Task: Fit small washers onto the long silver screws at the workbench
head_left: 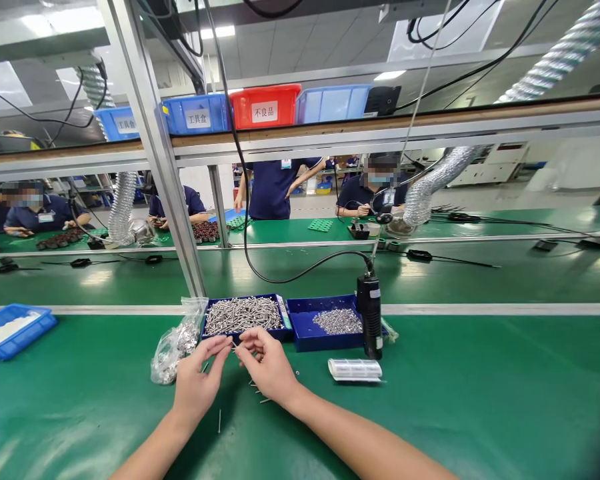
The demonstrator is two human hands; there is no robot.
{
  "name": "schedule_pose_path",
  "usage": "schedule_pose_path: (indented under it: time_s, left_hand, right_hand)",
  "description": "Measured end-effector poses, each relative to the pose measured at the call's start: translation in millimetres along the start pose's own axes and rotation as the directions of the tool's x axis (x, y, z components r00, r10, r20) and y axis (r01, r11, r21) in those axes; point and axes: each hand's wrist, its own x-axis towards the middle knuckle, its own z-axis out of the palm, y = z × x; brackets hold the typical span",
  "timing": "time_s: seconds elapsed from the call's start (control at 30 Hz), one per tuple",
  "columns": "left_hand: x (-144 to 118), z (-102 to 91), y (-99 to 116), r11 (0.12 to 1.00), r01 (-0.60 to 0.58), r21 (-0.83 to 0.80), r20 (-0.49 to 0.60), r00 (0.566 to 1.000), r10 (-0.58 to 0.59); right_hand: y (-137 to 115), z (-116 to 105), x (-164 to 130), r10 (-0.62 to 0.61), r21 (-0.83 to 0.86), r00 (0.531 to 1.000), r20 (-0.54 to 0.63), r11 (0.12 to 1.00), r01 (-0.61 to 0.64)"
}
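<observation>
Across green bench (480, 400), seemingly factory floor

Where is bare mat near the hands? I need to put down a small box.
The green mat right of the clear roll is bare, as is the stretch between the light blue bin and the plastic bag. Around both hands it is crowded: loose screws, two blue trays.

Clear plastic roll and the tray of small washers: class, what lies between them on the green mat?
Head view: only bare green mat separates the roll from the washer tray.
</observation>
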Motion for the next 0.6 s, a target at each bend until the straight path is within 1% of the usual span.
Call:
schedule_pose_path:
  time_s: [0.03, 0.1, 0.17, 0.23, 0.3, 0.33, 0.4, 0.43, 0.47, 0.5, 0.53, 0.57, 0.6]
  left_hand:
    - [0, -1.1, 0, 0.998, -0.062, 0.025, 0.007, 0.998, 0.062]
    - [1, -3.3, 2, 0.991, -0.12, 0.051, 0.017, 0.993, 0.119]
    - [3, -5.1, 3, 0.991, -0.113, 0.066, 0.016, 0.994, 0.112]
    - [4, -6.4, 3, 0.994, -0.085, 0.068, 0.013, 0.996, 0.084]
    - [5, -7.5, 3, 0.997, -0.053, 0.057, 0.013, 0.999, 0.052]
    - [6, -8.1, 3, 0.999, -0.026, 0.046, 0.023, 0.999, 0.025]
    - [10, -10.3, 2, 0.998, 0.057, 0.024, 0.098, 0.993, -0.059]
    - [13, -12.3, 0, 0.994, 0.102, 0.029, 0.157, 0.982, -0.105]
    - [16, -15.1, -1, 0.989, 0.134, 0.056, 0.217, 0.966, -0.143]
    - [19, -19.1, -4, 0.983, 0.146, 0.109, 0.261, 0.95, -0.17]
    - [22, -24.4, -6, 0.973, 0.14, 0.183, 0.275, 0.943, -0.187]
    - [26, -31.1, -8, 0.956, 0.124, 0.266, 0.255, 0.947, -0.194]
    - [29, -39.1, -11, 0.93, 0.111, 0.349, 0.213, 0.957, -0.194]
  right_hand:
    - [3, 0, 1, 0.02, 0.065, 1.0, 0.016, 0.998, -0.021]
    - [8, 0, 3, 0.041, 0.138, 0.998, 0.045, 0.989, -0.047]
    - [11, 0, 4, 0.049, 0.156, 0.997, 0.062, 0.986, -0.059]
    - [10, -1, 5, 0.058, 0.139, 0.995, 0.076, 0.988, -0.068]
    - [6, -3, 5, 0.058, 0.059, 0.993, 0.107, 0.996, -0.065]
    - [4, -4, 6, 0.052, -0.008, 0.991, 0.127, 0.999, -0.051]
    - [0, -9, 7, 0.026, -0.19, 0.985, 0.172, 0.982, 0.007]
    - [-1, -12, 8, 0.009, -0.317, 0.98, 0.201, 0.947, 0.056]
    - [-1, -15, 8, -0.003, -0.451, 0.973, 0.231, 0.886, 0.11]
    - [-2, -17, 8, -0.009, -0.572, 0.965, 0.263, 0.804, 0.163]
    - [-2, -19, 7, -0.007, -0.666, 0.957, 0.291, 0.717, 0.207]
    - [-2, -20, 6, -0.002, -0.728, 0.951, 0.309, 0.643, 0.238]
    - [-2, -20, 4, -0.001, -0.76, 0.947, 0.321, 0.597, 0.258]
